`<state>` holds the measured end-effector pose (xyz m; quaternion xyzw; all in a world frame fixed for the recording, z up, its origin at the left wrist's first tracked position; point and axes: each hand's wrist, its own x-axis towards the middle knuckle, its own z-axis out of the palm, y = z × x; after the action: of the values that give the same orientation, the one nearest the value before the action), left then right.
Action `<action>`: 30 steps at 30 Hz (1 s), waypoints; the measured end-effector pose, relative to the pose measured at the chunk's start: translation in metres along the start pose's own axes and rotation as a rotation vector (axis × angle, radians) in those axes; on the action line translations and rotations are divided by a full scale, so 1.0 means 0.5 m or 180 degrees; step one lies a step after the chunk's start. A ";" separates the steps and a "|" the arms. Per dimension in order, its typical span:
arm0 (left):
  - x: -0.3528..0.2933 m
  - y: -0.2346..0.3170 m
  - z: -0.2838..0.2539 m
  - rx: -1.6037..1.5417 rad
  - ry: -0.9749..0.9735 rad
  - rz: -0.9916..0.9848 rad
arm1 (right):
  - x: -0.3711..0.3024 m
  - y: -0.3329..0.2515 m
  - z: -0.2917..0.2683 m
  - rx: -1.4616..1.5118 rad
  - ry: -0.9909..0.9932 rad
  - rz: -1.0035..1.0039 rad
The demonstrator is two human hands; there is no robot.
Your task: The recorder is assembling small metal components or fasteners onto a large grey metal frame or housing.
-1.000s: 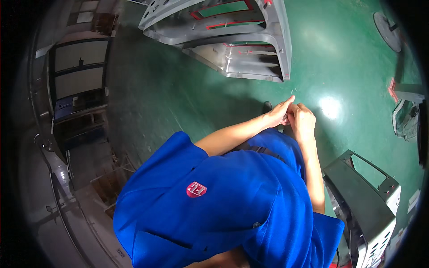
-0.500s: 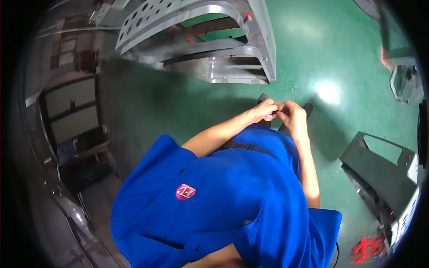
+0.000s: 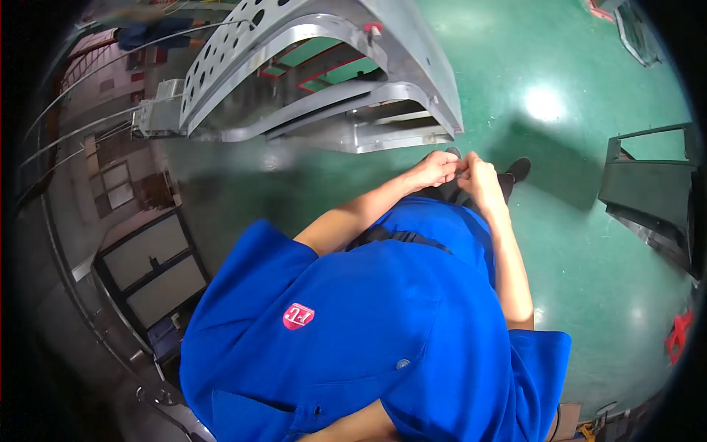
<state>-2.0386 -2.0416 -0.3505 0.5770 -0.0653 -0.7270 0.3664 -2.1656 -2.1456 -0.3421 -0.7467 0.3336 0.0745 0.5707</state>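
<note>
My left hand (image 3: 433, 171) and my right hand (image 3: 480, 181) meet in front of my waist, above my dark shoes. The fingers of both are closed and pinched together, their tips almost touching. Whatever may be between them is too small and hidden to make out. Just beyond the hands stands a large grey metal frame (image 3: 414, 68) with rounded openings and a row of round holes. Its near lower corner lies close to my left hand, without contact.
A dark grey metal panel (image 3: 646, 183) with a rectangular cutout stands at the right on the green floor (image 3: 508, 66). A red object (image 3: 678, 337) is behind it. At left are a black-framed panel (image 3: 151, 261) and a grey box (image 3: 160, 109). A person in dark blue (image 3: 151, 35) appears far left.
My view has turned, so the dark panel and red object sit further right and more shows at the left. Both hands stay pinched together, with the right hand's fingers shifted slightly.
</note>
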 end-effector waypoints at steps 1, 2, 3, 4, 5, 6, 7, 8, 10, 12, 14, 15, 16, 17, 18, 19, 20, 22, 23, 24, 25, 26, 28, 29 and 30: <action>-0.005 0.004 -0.015 0.0148 0.0020 -0.0069 | 0.010 0.010 0.006 0.0596 -0.0237 0.0225; -0.009 0.007 -0.023 0.0133 -0.0028 -0.0034 | 0.021 0.014 0.018 0.1108 -0.0353 0.0348; -0.004 0.000 -0.039 0.0225 0.0047 -0.0078 | 0.030 0.012 0.031 0.1626 -0.0462 0.0485; 0.010 0.000 -0.055 0.0328 0.0141 -0.0064 | 0.047 0.007 0.034 0.1752 -0.0573 0.0428; 0.017 -0.004 -0.073 0.0433 0.0232 -0.0052 | 0.060 0.021 0.048 0.2538 -0.0618 0.0422; 0.016 0.016 -0.075 0.0656 0.0214 -0.0083 | 0.065 0.014 0.045 0.2635 -0.0590 0.0432; 0.007 0.033 -0.078 0.0492 0.0154 -0.0045 | 0.068 0.006 0.042 0.2734 -0.0555 0.0444; -0.005 0.049 -0.085 0.0332 0.0090 -0.0010 | 0.072 0.002 0.044 0.2740 -0.0548 0.0318; -0.010 0.064 -0.083 0.0222 -0.0044 0.0134 | 0.076 0.001 0.027 0.2657 -0.0492 0.0063; -0.018 0.069 -0.068 0.0114 -0.0130 0.0095 | 0.060 -0.016 0.004 0.2533 -0.0242 0.0286; -0.018 0.076 -0.038 0.0298 -0.0009 -0.0095 | 0.048 -0.003 0.002 0.1964 0.0017 0.0007; -0.019 0.078 -0.026 -0.0235 -0.0077 0.0113 | 0.045 -0.009 -0.002 0.2096 0.0021 0.0005; -0.020 0.084 -0.018 -0.0227 0.0061 0.0001 | 0.037 -0.016 -0.006 0.2229 0.0022 0.0002; -0.020 0.089 -0.010 -0.0220 0.0200 -0.0110 | 0.029 -0.024 -0.011 0.2361 0.0023 0.0000; -0.014 0.079 -0.007 -0.0361 0.0039 -0.0017 | 0.024 -0.040 -0.025 0.1565 0.0144 -0.0164; -0.009 0.068 -0.005 -0.0502 -0.0122 0.0074 | 0.019 -0.043 -0.024 0.1422 0.0251 -0.0094; -0.003 0.059 -0.002 -0.0308 -0.0044 -0.0122 | 0.011 -0.038 -0.023 0.1347 0.0253 -0.0050; 0.000 0.040 0.001 -0.0307 -0.0106 -0.0264 | 0.004 -0.027 -0.012 0.1129 0.0226 0.0018; 0.005 0.033 0.003 -0.0269 -0.0205 -0.0352 | -0.001 -0.019 -0.017 0.0967 0.0208 -0.0008; 0.003 0.034 0.004 -0.0258 -0.0115 -0.0310 | -0.003 -0.032 -0.021 0.0835 0.0157 -0.0045; 0.003 0.035 0.011 -0.0262 -0.0021 -0.0262 | -0.004 -0.039 -0.023 0.0692 0.0095 -0.0085; 0.005 0.037 0.020 -0.0284 0.0079 -0.0206 | -0.004 -0.036 -0.025 0.0251 0.0018 -0.0159; -0.003 0.050 0.032 -0.0642 -0.0001 -0.0221 | 0.004 -0.032 -0.020 0.0319 0.0138 -0.0127; -0.008 0.058 0.047 -0.0841 -0.0022 -0.0178 | 0.004 -0.030 -0.026 0.0328 0.0173 -0.0148; 0.000 0.042 0.044 -0.0978 0.0076 -0.0171 | 0.011 -0.031 -0.037 0.0241 0.0146 -0.0346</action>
<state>-2.0484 -2.0643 -0.3326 0.5243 0.0666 -0.7311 0.4315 -2.1573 -2.1624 -0.3263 -0.7431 0.3080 0.0136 0.5939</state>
